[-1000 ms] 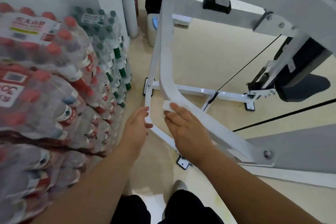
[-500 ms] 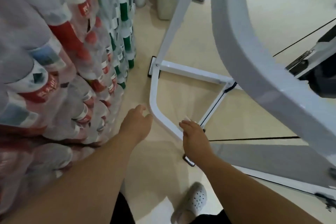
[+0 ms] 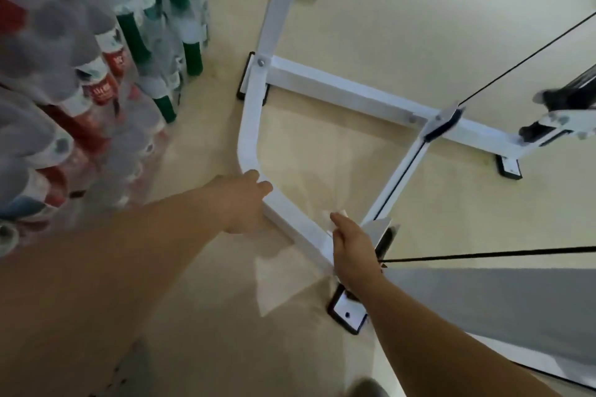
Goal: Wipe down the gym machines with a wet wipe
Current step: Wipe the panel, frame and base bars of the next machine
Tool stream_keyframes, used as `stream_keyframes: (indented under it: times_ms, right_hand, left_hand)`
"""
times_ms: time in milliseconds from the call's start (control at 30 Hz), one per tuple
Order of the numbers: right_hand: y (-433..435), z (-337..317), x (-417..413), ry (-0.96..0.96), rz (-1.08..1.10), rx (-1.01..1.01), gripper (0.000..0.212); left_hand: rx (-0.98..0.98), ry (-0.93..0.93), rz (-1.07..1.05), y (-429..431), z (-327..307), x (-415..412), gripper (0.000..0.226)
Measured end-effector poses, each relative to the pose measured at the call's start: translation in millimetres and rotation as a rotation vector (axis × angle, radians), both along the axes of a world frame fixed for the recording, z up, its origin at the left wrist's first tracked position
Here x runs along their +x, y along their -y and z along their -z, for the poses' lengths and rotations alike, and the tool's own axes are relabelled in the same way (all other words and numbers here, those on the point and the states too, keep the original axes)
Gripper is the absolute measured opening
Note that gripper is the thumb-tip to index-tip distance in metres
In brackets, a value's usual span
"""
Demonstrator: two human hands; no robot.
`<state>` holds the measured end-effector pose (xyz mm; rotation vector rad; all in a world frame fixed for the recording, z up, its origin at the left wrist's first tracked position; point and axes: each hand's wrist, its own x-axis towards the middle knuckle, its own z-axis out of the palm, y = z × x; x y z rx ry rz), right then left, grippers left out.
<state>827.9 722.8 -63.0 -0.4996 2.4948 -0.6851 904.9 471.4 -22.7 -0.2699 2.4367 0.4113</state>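
The wet wipe [image 3: 338, 215] is low on the machine's white bar [image 3: 290, 216], near the floor [image 3: 403, 26]. The right hand [image 3: 353, 251] pinches it there to rub the metal. The left hand [image 3: 242, 200] rests loose on the bend, likely for balance, beside bottle packs [image 3: 96, 74].

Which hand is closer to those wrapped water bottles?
Left. The left hand is at the frame bend, beside the water bottles; the right hand, holding the wipe, is farther right.

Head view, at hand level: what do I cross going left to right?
Stacked water bottles → left hand → white frame bar → right hand holding the wipe → black cable.
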Motion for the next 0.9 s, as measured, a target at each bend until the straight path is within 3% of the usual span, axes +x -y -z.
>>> stream_keyframes:
  times_ms: [167, 367, 567, 733, 900]
  right_hand:
    - [-3.9, 68.3, -6.9, -0.053, -0.013, 0.009, 0.051]
    - [-10.9, 122.8, 22.9, -0.146, -0.296, 0.376, 0.087]
    - [1.8, 122.2, 17.5, -0.312, -0.276, 0.362, 0.071]
    - [30.0, 135.6, -5.0, -0.175, -0.18, 0.456, 0.064]
    - [73.5, 154.0, 3.9, -0.309, -0.232, 0.286, 0.068]
  left_hand:
    - [-0.117, -0.041, 0.179, 0.7, 54.3, -28.2, 0.057]
    - [-0.135, 0.026, 0.275, -11.8, 107.9, -34.2, 0.074]
    - [-0.159, -0.049, 0.281, 0.7, 122.3, -37.1, 0.082]
    - [-0.148, -0.11, 0.286, 8.4, 137.3, -23.7, 0.087]
    - [-0.218, -0.214, 0.287, 26.0, 145.7, -12.3, 0.087]
